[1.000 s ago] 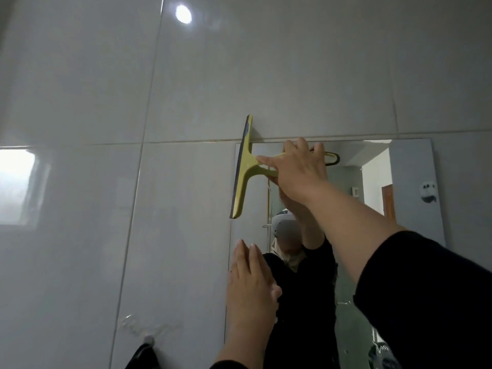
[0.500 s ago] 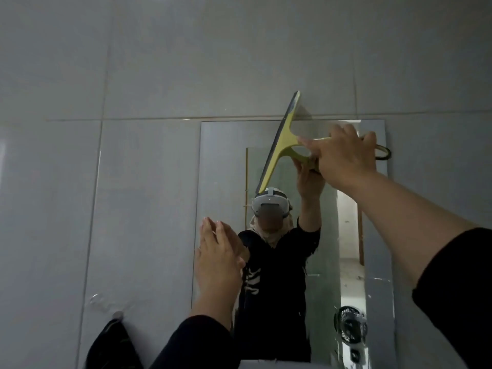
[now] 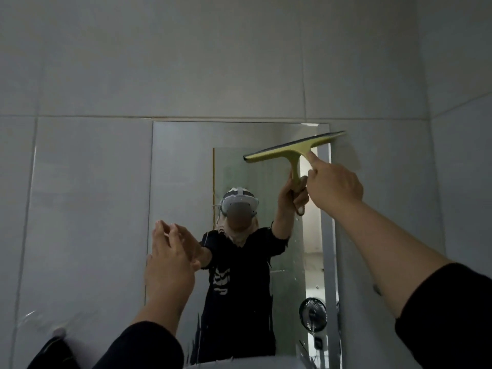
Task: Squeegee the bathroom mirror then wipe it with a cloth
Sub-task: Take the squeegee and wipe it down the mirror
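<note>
A tall frameless mirror point(image 3: 183, 161) hangs on the grey tiled wall. My right hand point(image 3: 334, 183) grips the handle of a yellow-green squeegee point(image 3: 294, 149), index finger stretched along its neck. The blade lies almost level, tilted up to the right, near the mirror's top right corner and reaching just past the right edge. My left hand point(image 3: 170, 262) is flat with fingers apart at the mirror's left edge, holding nothing. Water streaks show low on the glass. No cloth for wiping is identifiable.
A dark item point(image 3: 53, 352) hangs from a clear wall hook point(image 3: 60, 332) at the lower left. The mirror reflects a person in black and a small black fan point(image 3: 312, 314). A side wall meets the tiled wall at the far right.
The squeegee has swung from nearly upright at the mirror's top left to almost level at the top right. My left hand stayed at the left edge. The view shifted right.
</note>
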Motion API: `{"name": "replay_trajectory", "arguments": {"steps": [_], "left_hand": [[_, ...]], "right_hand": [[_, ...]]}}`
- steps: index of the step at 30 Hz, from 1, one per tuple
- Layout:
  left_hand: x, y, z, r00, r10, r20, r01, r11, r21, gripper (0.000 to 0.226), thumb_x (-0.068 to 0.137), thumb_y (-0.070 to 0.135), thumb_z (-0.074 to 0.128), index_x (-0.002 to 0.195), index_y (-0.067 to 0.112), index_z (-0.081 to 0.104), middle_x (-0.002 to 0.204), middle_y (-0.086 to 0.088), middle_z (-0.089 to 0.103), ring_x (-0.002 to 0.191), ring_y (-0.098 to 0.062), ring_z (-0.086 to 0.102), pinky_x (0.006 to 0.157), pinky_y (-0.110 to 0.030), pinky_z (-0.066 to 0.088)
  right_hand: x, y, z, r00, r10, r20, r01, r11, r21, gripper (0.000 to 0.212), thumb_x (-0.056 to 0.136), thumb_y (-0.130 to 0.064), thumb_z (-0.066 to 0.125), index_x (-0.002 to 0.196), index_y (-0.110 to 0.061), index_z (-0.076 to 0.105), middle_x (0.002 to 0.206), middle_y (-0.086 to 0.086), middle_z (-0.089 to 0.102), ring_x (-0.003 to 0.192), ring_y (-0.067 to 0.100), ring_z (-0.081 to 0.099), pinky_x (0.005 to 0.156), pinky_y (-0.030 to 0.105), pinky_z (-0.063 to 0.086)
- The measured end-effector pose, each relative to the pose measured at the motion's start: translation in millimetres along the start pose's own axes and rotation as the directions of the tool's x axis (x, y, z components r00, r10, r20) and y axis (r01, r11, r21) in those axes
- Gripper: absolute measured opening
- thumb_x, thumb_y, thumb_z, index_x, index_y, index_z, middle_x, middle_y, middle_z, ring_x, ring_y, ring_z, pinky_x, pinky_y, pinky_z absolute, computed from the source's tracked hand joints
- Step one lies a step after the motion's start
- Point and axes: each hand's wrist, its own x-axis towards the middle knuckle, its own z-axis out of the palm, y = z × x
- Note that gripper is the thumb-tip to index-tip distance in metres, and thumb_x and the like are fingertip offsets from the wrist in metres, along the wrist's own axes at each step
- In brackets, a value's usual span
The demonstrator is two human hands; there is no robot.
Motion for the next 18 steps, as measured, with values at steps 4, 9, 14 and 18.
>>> {"name": "replay_trajectory", "arguments": {"steps": [4, 9, 14, 18], "left_hand": [[0.2, -3.0, -0.4, 1.000, 0.010, -0.006, -0.010, 1.000, 0.001, 0.096, 0.079, 0.035, 0.073, 0.149, 0.014, 0.011, 0.158, -0.001, -0.011, 0.138, -0.028, 0.033, 0.100, -0.045, 0.046], [0.4, -5.2, -3.8, 1.000, 0.008, 0.006, -0.008, 1.000, -0.010, 0.096, 0.077, 0.040, 0.074, 0.148, 0.016, 0.013, 0.158, -0.001, -0.006, 0.139, -0.027, 0.032, 0.096, -0.045, 0.049], [-0.3, -9.1, -7.4, 0.999, 0.038, 0.007, -0.038, 0.999, -0.024, 0.095, 0.077, 0.044, 0.072, 0.148, 0.019, 0.015, 0.158, 0.001, -0.006, 0.140, -0.024, 0.030, 0.095, -0.043, 0.049], [-1.5, -8.7, -7.0, 0.999, 0.034, 0.011, -0.034, 0.999, -0.043, 0.093, 0.078, 0.043, 0.071, 0.148, 0.019, 0.015, 0.158, 0.001, -0.006, 0.140, -0.024, 0.029, 0.100, -0.044, 0.046]], "right_hand": [[-25.5, -12.7, 24.4, 0.997, 0.073, -0.014, -0.069, 0.979, 0.193, 0.051, 0.097, -0.025, 0.031, 0.146, -0.038, 0.026, 0.106, 0.009, 0.066, 0.094, 0.030, 0.059, 0.073, 0.033, 0.045], [-55.0, -41.6, 48.5, 0.987, 0.159, 0.000, -0.147, 0.912, 0.383, 0.051, 0.098, -0.023, 0.036, 0.147, -0.030, 0.025, 0.089, 0.007, 0.066, 0.070, 0.020, 0.058, 0.062, 0.026, 0.043], [-68.5, -78.5, 73.6, 0.986, 0.169, 0.005, -0.146, 0.839, 0.523, 0.051, 0.098, -0.025, 0.036, 0.148, -0.029, 0.024, 0.088, 0.007, 0.067, 0.073, 0.021, 0.067, 0.065, 0.037, 0.059], [-80.0, -110.8, 80.6, 0.991, 0.131, 0.038, -0.131, 0.847, 0.514, 0.051, 0.097, -0.026, 0.036, 0.147, -0.030, 0.025, 0.099, 0.009, 0.065, 0.083, 0.022, 0.063, 0.069, 0.035, 0.054]]}}
